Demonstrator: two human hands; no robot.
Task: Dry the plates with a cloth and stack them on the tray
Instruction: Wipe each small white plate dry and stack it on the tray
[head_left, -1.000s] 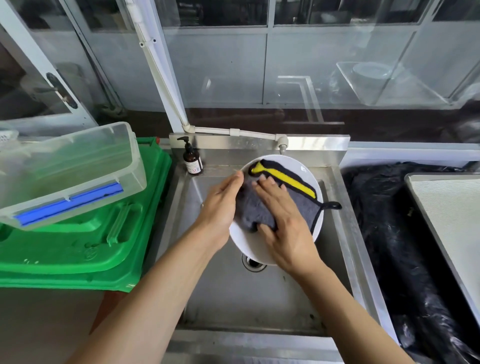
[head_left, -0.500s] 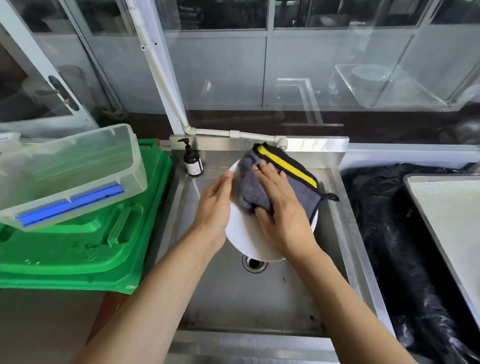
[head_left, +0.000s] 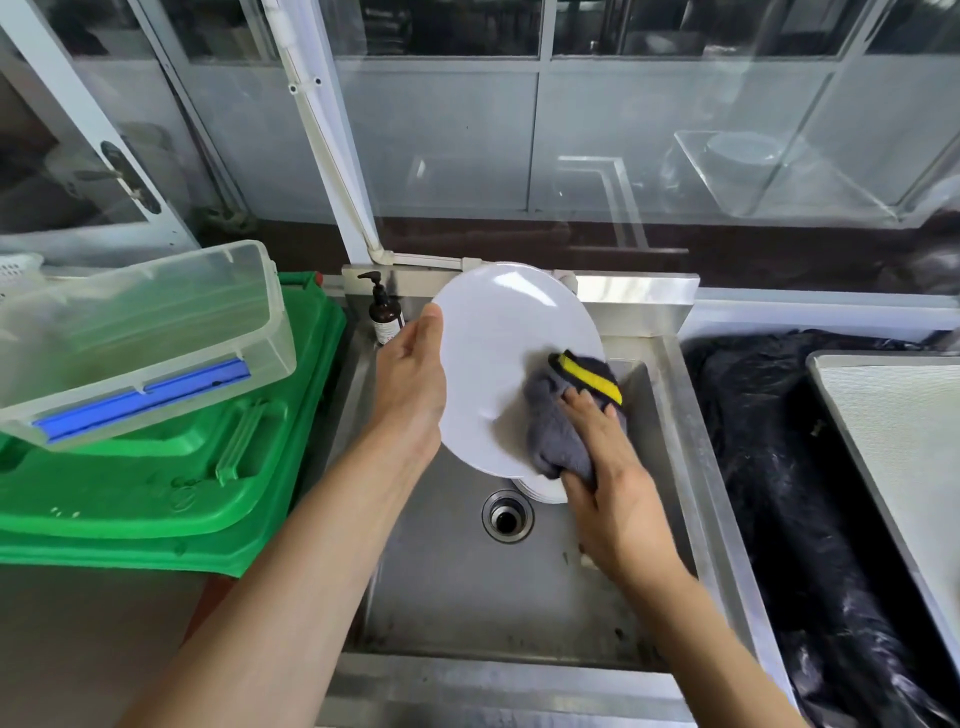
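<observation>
- far left: clear plastic bin (head_left: 140, 338) w/ a blue strip on its front, sitting tilted on top of a green plastic tray (head_left: 156, 467)
- next to that, at the back left corner of the steel sink (head_left: 447, 587), a brown pump bottle (head_left: 385, 314) stands upright
- left hand (head_left: 413, 384) holds the white plate (head_left: 514, 364) by its left edge, thumb up on the rim, palm along the side. rest of the fingers are behind the plate so can't tell how they sit
- plate is up in the air over the sink, tilted on edge, flat face toward the camera
- right hand (head_left: 602, 467) grips a bunched-up grey cloth (head_left: 558, 426) w/ a yellow + black band, fingers curled over it, pressing it on the lower right part of the plate
- under the plate, near the drain (head_left: 507, 517), the edge of more white plates (head_left: 540, 493) peeks out from the sink bottom, can't tell how many
- right of the sink: black plastic sheeting (head_left: 779, 467), crumpled, and at the far right a flat pale tray (head_left: 904, 415) w/ a metal rim
</observation>
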